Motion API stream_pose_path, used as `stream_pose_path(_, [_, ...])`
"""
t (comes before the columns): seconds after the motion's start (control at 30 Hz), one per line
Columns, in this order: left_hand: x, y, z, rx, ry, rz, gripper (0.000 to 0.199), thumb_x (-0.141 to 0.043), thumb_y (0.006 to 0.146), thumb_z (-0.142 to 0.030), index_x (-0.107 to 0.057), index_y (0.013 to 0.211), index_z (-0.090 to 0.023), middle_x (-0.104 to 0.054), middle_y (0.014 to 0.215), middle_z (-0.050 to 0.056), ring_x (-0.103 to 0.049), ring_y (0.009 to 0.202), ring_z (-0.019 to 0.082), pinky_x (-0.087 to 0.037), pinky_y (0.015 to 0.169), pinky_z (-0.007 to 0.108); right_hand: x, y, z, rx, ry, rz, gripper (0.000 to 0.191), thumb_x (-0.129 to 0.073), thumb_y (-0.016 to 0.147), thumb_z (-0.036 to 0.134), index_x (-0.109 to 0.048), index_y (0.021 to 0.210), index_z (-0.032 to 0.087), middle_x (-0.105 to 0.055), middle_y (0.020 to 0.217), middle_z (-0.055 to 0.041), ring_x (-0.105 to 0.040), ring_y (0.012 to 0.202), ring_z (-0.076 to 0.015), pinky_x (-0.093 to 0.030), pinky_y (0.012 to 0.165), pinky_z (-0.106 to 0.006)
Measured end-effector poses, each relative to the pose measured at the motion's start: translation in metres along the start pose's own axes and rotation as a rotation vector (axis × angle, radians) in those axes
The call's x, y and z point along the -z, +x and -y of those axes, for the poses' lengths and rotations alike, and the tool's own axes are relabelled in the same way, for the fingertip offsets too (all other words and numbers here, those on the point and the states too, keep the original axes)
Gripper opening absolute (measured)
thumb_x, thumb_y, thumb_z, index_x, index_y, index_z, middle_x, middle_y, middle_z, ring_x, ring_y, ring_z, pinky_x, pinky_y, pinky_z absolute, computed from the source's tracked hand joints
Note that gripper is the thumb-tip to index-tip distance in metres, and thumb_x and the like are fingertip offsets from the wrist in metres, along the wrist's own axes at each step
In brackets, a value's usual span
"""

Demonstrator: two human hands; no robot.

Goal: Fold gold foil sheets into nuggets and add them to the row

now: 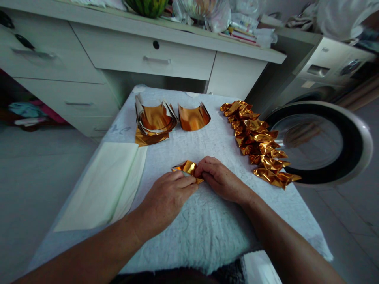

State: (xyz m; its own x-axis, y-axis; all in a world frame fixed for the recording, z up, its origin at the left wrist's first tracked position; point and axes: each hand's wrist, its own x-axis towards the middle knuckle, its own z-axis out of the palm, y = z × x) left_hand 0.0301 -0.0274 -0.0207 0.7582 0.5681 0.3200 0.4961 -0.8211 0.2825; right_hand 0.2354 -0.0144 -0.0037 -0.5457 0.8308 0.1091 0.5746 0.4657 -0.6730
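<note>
Gold foil [190, 166] is pinched by the left hand [169, 198] and right hand [222, 180], close together. Folded foil pieces [259, 138] lie right of them, curved sheets [194, 119] beyond.

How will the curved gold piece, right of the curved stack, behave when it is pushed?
The gold piece is probably light, since its edges look thin. It seems springy rather than floppy, as its sides curl up unsupported. It may rock a little, because its underside looks rounded.
</note>
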Motion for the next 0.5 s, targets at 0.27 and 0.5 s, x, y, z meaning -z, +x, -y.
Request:
stream_pose_path(0.27, [-0.0046,-0.0026,0.0011,-0.032,0.034,-0.109,0.021,-0.048,0.095,-0.013,-0.067,0.101,-0.016,-0.070,0.100,0.005,-0.063,0.088,0.020,-0.057,0.076,0.038,-0.0038,0.0004,-0.0052,0.014,-0.009,-0.006,0.020,-0.050,0.087,0.002,-0.060,0.088,0.019,-0.060,0.092,-0.0034,-0.053,0.090,-0.0165,-0.041,0.085,-0.032])
stream_pose_path(0.5, [-0.0038,-0.0024,0.0004,-0.004,0.027,-0.130,0.020,-0.048,0.094,-0.012,-0.067,0.100,-0.015,-0.069,0.094,0.005,-0.065,0.085,0.018,-0.059,0.076,0.035,-0.0012,-0.0006,-0.0013,-0.023,-0.032,0.018,0.021,-0.049,0.086,0.002,-0.061,0.090,0.018,-0.059,0.097,-0.0051,-0.052,0.093,-0.0182,-0.040,0.088,-0.035])
